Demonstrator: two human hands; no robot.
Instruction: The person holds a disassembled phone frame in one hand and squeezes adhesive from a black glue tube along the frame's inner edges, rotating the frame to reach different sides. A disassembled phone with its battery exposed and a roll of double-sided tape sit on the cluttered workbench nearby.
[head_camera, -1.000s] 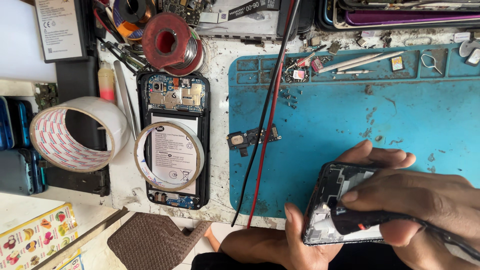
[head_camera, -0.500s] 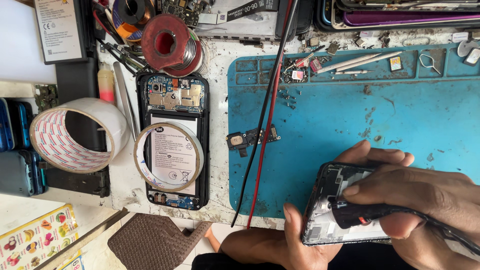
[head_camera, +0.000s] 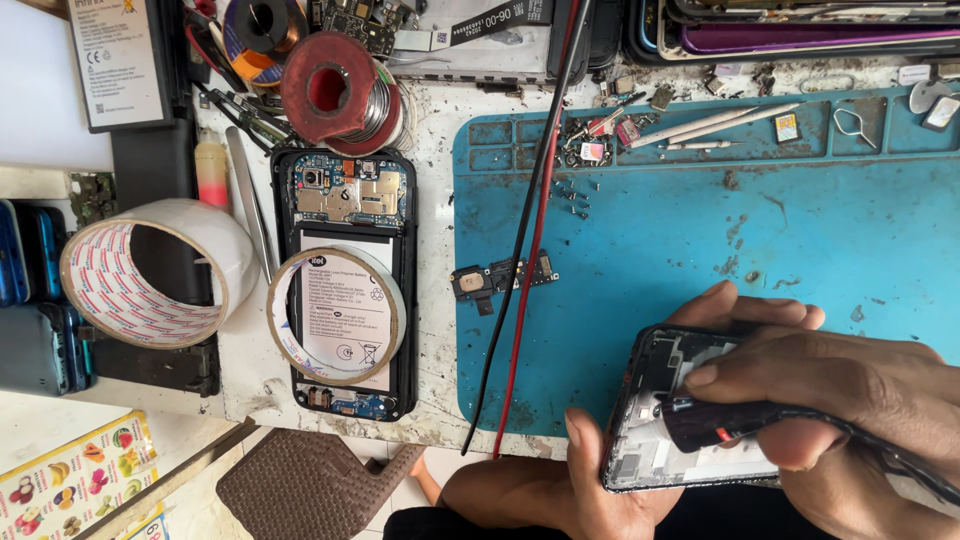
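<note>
Phone frame: black phone frame (head_camera: 690, 410) with its inner side up, held at the lower right, over the near edge of the blue mat (head_camera: 700, 240).
Frame axis: long axis runs near-far and tilts slightly right at the far end; near end toward the person's body, far end toward the middle of the mat.
Left hand: left hand (head_camera: 590, 480) cups the frame from below and from its left side; thumb pressed on the left edge, fingers (head_camera: 750, 310) wrapped round the far end. Closed on the frame.
Tool: dark-handled tool (head_camera: 730, 420) with a cord trailing off right; it lies across the frame, tip pointing left, near the frame's lower left inner part. Axis roughly crosswise to the frame.
Right hand: right hand (head_camera: 840, 400) comes in from the right and lies over the frame; its fingers are pressed together in a pinch on the tool handle. This hand is the nearer one to the tool tip and the frame's interior.
Key relation: frame lies directly under and left of the right-hand fingers; tool tip is touching or just above the frame, which one I cannot tell.
Elsewhere, left to right: large tape roll (head_camera: 150, 270) on the table (head_camera: 440, 300); small tape roll (head_camera: 337, 315) resting on an opened phone (head_camera: 345, 285); red solder spool (head_camera: 335, 95) beyond it; red and black leads (head_camera: 525, 260) crossing the mat's left edge; small loose part (head_camera: 500, 280) just beside them.
</note>
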